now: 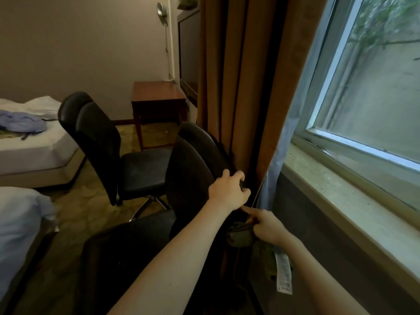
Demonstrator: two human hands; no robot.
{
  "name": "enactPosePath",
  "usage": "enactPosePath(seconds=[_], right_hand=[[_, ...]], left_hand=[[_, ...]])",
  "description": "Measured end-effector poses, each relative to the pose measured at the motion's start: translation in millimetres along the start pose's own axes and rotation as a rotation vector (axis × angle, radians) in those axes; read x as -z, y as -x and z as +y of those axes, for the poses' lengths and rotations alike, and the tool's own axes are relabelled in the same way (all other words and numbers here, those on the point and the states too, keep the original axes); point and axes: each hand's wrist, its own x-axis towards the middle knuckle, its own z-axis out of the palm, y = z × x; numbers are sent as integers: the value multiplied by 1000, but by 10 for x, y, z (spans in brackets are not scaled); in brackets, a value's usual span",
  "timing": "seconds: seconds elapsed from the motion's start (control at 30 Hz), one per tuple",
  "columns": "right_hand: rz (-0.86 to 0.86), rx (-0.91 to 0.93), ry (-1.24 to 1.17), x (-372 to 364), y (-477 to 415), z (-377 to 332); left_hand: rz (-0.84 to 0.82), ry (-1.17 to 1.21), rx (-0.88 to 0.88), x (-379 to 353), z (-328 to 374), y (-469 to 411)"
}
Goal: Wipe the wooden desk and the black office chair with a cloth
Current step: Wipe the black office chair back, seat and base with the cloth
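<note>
Hotel bedroom: two beds [34,151] (unmade), desk [158,93], curtains [238,87].

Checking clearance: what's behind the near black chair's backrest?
Behind the near chair: brown curtain; left hand grips the backrest edge there. Floor and wall behind are covered.

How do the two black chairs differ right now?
The near chair is gripped at its backrest edge by the left hand, beside the curtain; the far chair stands untouched by the bed. The far chair shows its metal base; the near chair's is hidden. Both are black, high-backed.
</note>
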Motion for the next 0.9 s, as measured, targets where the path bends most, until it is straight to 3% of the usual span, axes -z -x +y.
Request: enactPosePath(seconds=[0.13,0.27,0.57,0.9], right_hand=[[2,18,31,203,160,-165],[134,-3,80,462,248,-299],[114,50,209,250,254,-936],[89,-58,393,-220,531,-1507]], left_hand=[[8,-136,-121,30,29,300],[-136,-324,-199,256,76,498],[-457,-317,-221,733,-66,958],[-591,-231,-228,1147,-489,1718]])
